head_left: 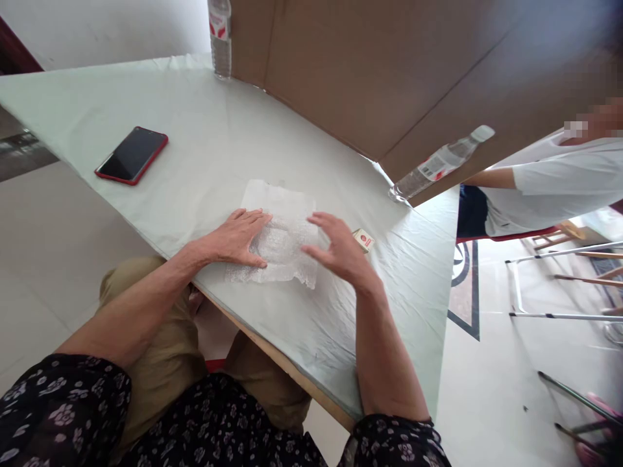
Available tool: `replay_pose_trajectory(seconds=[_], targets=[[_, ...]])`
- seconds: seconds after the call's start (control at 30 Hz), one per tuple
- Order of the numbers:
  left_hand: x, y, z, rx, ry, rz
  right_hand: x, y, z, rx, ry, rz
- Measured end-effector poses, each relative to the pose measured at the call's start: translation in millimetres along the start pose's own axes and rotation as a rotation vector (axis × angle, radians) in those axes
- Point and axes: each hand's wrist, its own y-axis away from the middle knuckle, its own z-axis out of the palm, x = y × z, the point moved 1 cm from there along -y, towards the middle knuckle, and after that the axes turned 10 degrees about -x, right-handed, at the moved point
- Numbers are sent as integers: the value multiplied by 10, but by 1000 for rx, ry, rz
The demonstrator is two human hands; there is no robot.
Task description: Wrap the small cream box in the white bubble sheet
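A sheet of clear bubble wrap [280, 243] lies spread on the pale cloth in front of me, its edges crinkled. My left hand [238, 237] rests on the left side of the sheet, fingers spread. On the other side, my right hand [341, 250] has its thumb and fingers apart at the sheet's right edge; whether it touches the sheet I cannot tell. Just beyond the right hand sits a small cream box [363, 240] with a red mark, partly hidden by that hand.
A phone [132, 155] in a red case lies at the left of the cloth-covered table [195, 130]. A large brown cardboard panel [331, 71] stands at the back, with one bottle [221, 39] at its left end and a tilted bottle [440, 165] at its right. A person [559, 181] sits beyond.
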Motion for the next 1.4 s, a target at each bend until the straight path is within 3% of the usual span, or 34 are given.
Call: replay_pose_trajectory(seconds=[0.1, 0.2, 0.4, 0.8, 0.93, 1.07, 1.13, 1.27, 1.4], targets=[[-26, 30, -29, -43, 5, 33, -189, -89, 240, -245, 35, -24], [-17, 67, -50, -73, 16, 28, -173, -100, 325, -366, 58, 32], [-10, 112, -57, -65, 8, -38, -66, -84, 278, -416, 50, 1], [-58, 117, -64, -83, -37, -38, -30, -75, 290, -432, 58, -19], [-57, 99, -46, -84, -62, -48, -19, -54, 216, -339, 41, -35], [-41, 101, -67, -87, -53, -47, 186, 41, -121, 14, 114, 75], [-28, 107, -79, -83, -47, -44, 372, 133, -322, 100, 207, 222], [-20, 112, -80, -74, -28, -36, 704, 330, -548, -6, 302, 529], [-36, 99, -57, -66, -15, -26, 659, 364, -547, -11, 221, 593]])
